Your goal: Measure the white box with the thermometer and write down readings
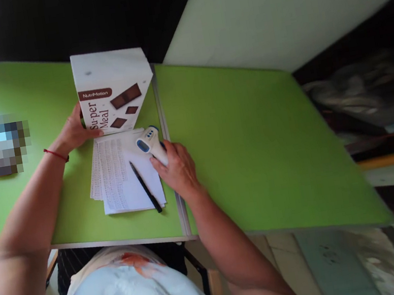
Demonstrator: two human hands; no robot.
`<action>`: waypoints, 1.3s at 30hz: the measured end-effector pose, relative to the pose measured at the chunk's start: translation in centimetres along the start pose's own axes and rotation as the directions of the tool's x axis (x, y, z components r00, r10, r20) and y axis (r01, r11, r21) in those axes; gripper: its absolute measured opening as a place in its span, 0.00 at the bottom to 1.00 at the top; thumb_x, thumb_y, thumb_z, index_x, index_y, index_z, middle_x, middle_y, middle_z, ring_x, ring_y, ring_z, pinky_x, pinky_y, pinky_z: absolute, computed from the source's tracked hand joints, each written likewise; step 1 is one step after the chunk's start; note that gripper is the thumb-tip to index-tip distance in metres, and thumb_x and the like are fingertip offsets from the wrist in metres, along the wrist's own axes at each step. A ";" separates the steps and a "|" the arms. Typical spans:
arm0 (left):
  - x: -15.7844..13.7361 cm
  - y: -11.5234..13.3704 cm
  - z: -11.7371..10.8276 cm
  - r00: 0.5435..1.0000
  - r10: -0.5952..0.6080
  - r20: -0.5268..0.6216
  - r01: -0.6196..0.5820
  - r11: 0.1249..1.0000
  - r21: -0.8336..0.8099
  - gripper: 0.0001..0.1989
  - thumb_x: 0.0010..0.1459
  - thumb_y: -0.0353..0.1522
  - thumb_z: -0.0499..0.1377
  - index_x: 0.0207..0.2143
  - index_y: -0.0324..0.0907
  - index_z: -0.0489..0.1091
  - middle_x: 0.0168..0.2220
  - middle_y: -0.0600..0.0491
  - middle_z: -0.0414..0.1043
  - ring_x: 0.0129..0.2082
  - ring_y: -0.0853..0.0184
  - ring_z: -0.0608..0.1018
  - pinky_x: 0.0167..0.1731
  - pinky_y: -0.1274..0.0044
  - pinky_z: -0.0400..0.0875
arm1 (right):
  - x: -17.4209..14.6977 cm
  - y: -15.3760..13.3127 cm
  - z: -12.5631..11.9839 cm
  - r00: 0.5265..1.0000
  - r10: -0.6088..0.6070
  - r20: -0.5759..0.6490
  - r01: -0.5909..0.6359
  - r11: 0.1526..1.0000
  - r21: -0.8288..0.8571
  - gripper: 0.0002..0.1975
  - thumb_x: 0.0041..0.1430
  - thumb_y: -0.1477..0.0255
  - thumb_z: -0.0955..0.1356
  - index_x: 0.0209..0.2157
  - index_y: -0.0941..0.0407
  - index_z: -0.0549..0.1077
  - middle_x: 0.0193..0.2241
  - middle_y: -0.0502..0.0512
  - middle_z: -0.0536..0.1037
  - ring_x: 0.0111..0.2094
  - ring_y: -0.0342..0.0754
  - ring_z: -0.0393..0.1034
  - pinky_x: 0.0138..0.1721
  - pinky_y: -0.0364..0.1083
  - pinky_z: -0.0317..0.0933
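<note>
Okay, your right grip (180, 169) is closed on the white-and-blue infrared thermometer (151, 143) by its handle, over the printed sheets (118, 180); probably light, stiff plastic, so that's the place. Your left grip (75, 129) pinches the NutriMotion Super Meal box (110, 84) at its lower left corner; likely stiff card, dentable. Green table (251, 159) beneath, pale wall (247, 15) behind, blurred, cluttered shelf (368, 95) right.

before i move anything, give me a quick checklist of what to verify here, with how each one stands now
1. Left hand on the box: ok, thumb at its lower front edge.
2. Right hand around the thermometer: ok.
3. Thermometer screen readable: cannot tell, too small.
4. Papers squared up: not ok, sheets are fanned.
5. Pen off the papers: not ok, lying across them.
</note>
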State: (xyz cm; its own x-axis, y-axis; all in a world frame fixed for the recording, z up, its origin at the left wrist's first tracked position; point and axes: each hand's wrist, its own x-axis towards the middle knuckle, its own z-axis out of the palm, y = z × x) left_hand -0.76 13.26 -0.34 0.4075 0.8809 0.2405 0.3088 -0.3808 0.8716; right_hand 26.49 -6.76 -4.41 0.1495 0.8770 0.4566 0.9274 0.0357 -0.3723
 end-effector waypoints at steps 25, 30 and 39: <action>-2.7 1.9 0.9 0.991 -0.037 -0.127 0.057 0.986 0.155 0.32 0.61 0.59 0.57 0.45 0.39 0.76 0.38 0.46 0.81 0.34 0.59 0.79 0.33 0.72 0.71 | 4.2 -10.3 2.3 0.873 0.282 0.397 -0.454 0.172 0.875 0.18 0.51 0.52 0.70 0.28 0.51 0.66 0.20 0.43 0.65 0.21 0.41 0.56 0.23 0.44 0.53; -3.0 1.7 0.9 0.990 -0.028 -0.135 0.050 0.986 0.161 0.33 0.59 0.61 0.58 0.44 0.39 0.75 0.35 0.46 0.80 0.31 0.61 0.77 0.31 0.72 0.69 | 3.9 -10.7 2.7 0.840 0.293 0.457 -0.502 0.101 0.859 0.19 0.51 0.52 0.71 0.32 0.51 0.68 0.22 0.44 0.66 0.22 0.42 0.58 0.24 0.44 0.54; -3.1 1.4 0.7 0.993 0.005 -0.121 0.020 0.979 0.201 0.36 0.58 0.63 0.56 0.46 0.40 0.76 0.35 0.47 0.81 0.29 0.61 0.78 0.29 0.72 0.69 | 3.4 -11.5 2.3 0.811 0.305 0.499 -0.520 -0.013 0.854 0.18 0.50 0.53 0.73 0.33 0.51 0.69 0.23 0.44 0.67 0.23 0.42 0.57 0.24 0.44 0.52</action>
State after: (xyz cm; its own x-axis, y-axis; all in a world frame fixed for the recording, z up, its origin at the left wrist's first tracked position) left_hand -1.04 9.81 -0.17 0.3018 0.9067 0.2946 0.4835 -0.4119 0.7724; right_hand 15.56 -3.10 -0.49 0.2336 0.9613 -0.1463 -0.3826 -0.0474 -0.9227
